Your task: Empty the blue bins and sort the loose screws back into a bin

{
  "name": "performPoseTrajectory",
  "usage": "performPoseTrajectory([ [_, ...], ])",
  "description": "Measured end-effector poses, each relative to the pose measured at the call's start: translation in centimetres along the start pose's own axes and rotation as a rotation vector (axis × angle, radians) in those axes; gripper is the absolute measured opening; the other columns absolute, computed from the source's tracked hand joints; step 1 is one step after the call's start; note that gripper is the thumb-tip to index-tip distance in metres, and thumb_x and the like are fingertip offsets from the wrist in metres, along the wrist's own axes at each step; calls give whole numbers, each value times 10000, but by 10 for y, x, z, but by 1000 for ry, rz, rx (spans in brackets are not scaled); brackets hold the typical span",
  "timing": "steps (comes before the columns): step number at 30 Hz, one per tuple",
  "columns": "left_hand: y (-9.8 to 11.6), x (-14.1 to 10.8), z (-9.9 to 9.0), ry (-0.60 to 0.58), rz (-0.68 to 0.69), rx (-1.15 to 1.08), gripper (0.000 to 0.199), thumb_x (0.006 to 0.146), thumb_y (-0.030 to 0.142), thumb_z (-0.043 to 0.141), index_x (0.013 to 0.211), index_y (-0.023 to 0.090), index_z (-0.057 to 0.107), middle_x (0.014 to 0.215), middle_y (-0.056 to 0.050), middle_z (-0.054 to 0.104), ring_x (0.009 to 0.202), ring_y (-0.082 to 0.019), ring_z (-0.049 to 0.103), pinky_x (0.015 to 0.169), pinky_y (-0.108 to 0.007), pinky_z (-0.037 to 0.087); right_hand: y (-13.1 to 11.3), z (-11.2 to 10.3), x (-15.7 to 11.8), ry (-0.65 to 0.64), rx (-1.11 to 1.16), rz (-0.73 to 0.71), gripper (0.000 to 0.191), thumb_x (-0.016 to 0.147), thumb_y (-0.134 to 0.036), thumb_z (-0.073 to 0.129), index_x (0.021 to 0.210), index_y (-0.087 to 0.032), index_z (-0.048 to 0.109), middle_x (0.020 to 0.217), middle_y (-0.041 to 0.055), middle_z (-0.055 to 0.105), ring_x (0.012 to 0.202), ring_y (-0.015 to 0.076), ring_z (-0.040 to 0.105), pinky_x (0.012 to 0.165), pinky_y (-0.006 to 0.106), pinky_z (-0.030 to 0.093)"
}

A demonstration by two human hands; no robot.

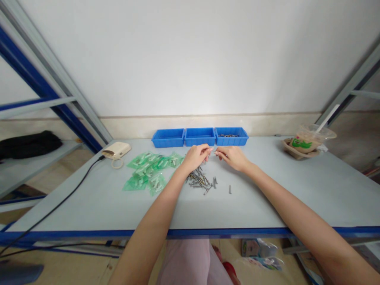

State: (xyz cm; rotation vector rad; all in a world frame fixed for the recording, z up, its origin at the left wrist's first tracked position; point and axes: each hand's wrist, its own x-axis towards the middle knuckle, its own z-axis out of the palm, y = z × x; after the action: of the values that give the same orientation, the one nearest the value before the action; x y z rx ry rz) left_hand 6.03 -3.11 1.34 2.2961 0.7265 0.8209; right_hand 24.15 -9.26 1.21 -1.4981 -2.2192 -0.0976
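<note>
My left hand [196, 157] is closed in a pinch above a loose pile of metal screws [198, 180]. Close beside it, my right hand [233, 157] is also pinched, its fingertips almost meeting those of the left. A thin metal screw [213, 151] spans the small gap between them, mostly covered by the fingers. A single screw [230, 189] lies apart, below my right hand. Left of the pile are several green plastic bags [148, 170] with small parts inside.
Three blue bins stand in a row at the back: a left bin [168, 143], a middle bin [199, 141] and a right bin [231, 141] containing screws [228, 135]. A cream device [117, 149] with a black cable [71, 194] sits left; a drink cup [307, 139] stands right.
</note>
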Motion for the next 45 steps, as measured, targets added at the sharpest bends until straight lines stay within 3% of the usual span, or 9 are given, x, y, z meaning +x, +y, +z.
performPoseTrajectory([
  [4,0,0,0,-9,-8,-6,211,857,351,453,854,175,569,567,40,593,472,-90,532,520,-188,388,0,0,0,-4,6,9,379,949,-329,314,699,-185,559,661,9,627,600,134,545,578,224,272],
  [11,-2,0,0,5,-4,-6,260,871,356,423,756,168,560,544,34,583,470,-91,536,528,-193,392,-1,0,0,-3,3,24,280,930,-354,376,856,-188,589,711,18,647,603,138,546,584,222,280],
  [18,-1,0,1,-28,-12,-25,204,848,354,465,814,175,558,541,47,576,467,-91,530,522,-191,391,-1,-1,1,-35,-15,27,393,952,-347,300,723,-185,574,673,22,636,614,142,557,577,227,270],
  [24,1,-1,-1,-12,3,-12,314,877,375,406,693,163,544,544,33,579,481,-88,537,552,-193,403,-1,-1,0,-1,-11,67,302,934,-392,352,950,-191,577,725,28,658,630,153,572,581,223,284],
  [32,0,-1,0,-31,-7,-23,243,867,361,431,766,174,549,532,49,562,465,-89,523,526,-192,377,-3,-3,0,1,-87,50,404,949,-362,304,732,-185,595,684,28,648,600,141,548,552,232,233],
  [39,4,-1,0,-34,3,12,367,895,385,359,619,172,474,494,44,513,467,-91,492,562,-205,389,-3,-3,-1,44,-95,77,329,929,-420,354,949,-208,605,709,20,665,633,159,576,562,229,259],
  [45,2,-1,2,-23,-20,-39,285,880,373,394,708,176,506,507,52,530,442,-87,485,526,-200,376,-5,-2,-1,42,-140,62,418,945,-403,299,772,-198,619,691,27,655,623,148,565,547,239,231],
])
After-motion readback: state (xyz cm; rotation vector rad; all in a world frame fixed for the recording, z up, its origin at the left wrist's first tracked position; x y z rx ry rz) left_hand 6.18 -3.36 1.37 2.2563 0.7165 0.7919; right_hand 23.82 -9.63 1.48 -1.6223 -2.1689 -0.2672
